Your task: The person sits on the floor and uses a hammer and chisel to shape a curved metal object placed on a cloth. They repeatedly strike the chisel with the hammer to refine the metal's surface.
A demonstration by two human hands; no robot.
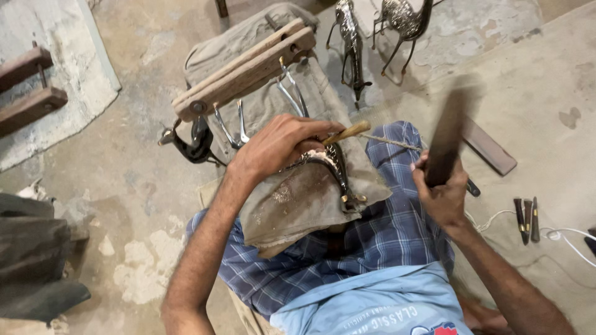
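So your left hand (279,146) is clenched around a thin wooden-handled chisel (346,132), pinning its tip on the dark curved metal figurine (332,164) that lies on the padded tan cloth (292,205) over your lap, likely so it can't slide, while your right hand (442,192) grips a dark wooden mallet (450,130), blurred and raised to the right of the chisel. Far of your knees a pale wooden clamp (245,71) stands over bent steel rods (288,93), two more dark metal animal figures (372,37) stand farther off, and small dark punches (526,218) plus a white cord (562,236) lie right; nothing blocks the chisel.
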